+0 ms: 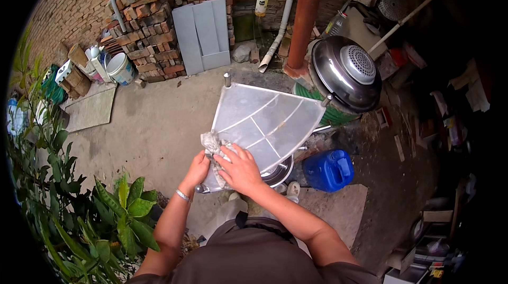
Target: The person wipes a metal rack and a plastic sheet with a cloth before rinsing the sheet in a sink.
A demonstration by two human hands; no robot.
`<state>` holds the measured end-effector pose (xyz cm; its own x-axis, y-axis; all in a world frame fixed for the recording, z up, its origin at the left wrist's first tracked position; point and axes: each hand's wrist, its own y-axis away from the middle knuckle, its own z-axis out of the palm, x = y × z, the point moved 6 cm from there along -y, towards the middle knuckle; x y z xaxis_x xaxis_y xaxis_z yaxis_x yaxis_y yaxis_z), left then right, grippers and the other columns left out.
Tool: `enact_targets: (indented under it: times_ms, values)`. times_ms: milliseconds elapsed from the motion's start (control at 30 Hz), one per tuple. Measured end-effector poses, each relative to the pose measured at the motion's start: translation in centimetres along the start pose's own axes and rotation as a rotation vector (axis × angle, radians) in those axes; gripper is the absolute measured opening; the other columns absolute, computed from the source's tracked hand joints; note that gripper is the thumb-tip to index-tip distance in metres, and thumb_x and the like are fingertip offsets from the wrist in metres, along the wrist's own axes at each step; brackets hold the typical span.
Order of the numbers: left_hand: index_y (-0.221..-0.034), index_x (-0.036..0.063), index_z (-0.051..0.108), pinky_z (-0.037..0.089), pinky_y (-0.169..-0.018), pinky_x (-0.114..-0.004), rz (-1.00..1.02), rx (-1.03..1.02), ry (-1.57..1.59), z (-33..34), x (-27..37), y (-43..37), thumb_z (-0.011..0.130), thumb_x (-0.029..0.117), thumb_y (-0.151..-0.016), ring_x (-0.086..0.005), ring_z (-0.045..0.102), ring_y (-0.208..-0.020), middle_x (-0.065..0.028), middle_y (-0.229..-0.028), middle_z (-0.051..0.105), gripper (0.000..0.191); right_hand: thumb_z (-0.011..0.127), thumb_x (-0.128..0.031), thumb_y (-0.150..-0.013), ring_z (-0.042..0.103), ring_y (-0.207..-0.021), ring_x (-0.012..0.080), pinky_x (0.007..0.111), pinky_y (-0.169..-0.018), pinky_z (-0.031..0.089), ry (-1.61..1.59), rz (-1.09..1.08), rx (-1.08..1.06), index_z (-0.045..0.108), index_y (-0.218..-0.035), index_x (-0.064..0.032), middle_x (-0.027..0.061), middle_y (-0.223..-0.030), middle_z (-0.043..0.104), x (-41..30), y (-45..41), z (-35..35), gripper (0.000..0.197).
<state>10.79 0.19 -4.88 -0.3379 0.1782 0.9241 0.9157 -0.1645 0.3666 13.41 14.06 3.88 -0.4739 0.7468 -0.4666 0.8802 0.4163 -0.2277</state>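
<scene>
A translucent, fan-shaped corner shelf panel [242, 105] with a metal rim, ribs and short metal corner posts is held before me, above the ground. My left hand [197, 168] grips its left edge near the lower corner post. Fingers spread, my right hand [240, 167] presses a crumpled, patterned grey-white cloth [212, 143] against the panel. The cloth bunches between the two hands and reaches over the left edge. Partly hidden below the panel is a round metal basin [283, 171].
At my right foot stands a blue plastic jerrycan [328, 171]. Beyond the panel, a large metal lid [327, 70] rests beside a rust-red post [305, 22]. Stacked bricks [151, 38] and grey boards [204, 38] line the back. Leafy plants [131, 212] crowd my left.
</scene>
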Motion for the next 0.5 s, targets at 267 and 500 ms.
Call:
enact_targets:
  times_ms: [267,500]
  values:
    - [-0.096,0.0004,0.054,0.04,-0.057,-0.023,0.032,0.045,-0.093,0.0,1.8,0.6,0.044,0.033,-0.091,-0.0072,0.045,-0.061,-0.0002,-0.068,0.052,0.034,0.054,-0.024,-0.081,0.035,-0.121,0.0291,0.049,-0.1,0.023,0.417,0.338,0.154,0.054,-0.117,-0.0188,0.006,-0.125,0.047,16.1,-0.6,-8.9,0.036]
    - [-0.09,0.0012,0.054,0.038,-0.054,-0.022,0.004,0.046,-0.052,0.0,1.0,0.4,0.044,0.035,-0.091,-0.0066,0.044,-0.057,0.0009,-0.064,0.049,0.035,0.051,-0.018,-0.082,0.038,-0.118,0.0293,0.043,-0.097,0.031,0.312,0.347,0.145,0.055,-0.114,-0.0118,0.0102,-0.123,0.048,10.6,-0.6,-5.1,0.033]
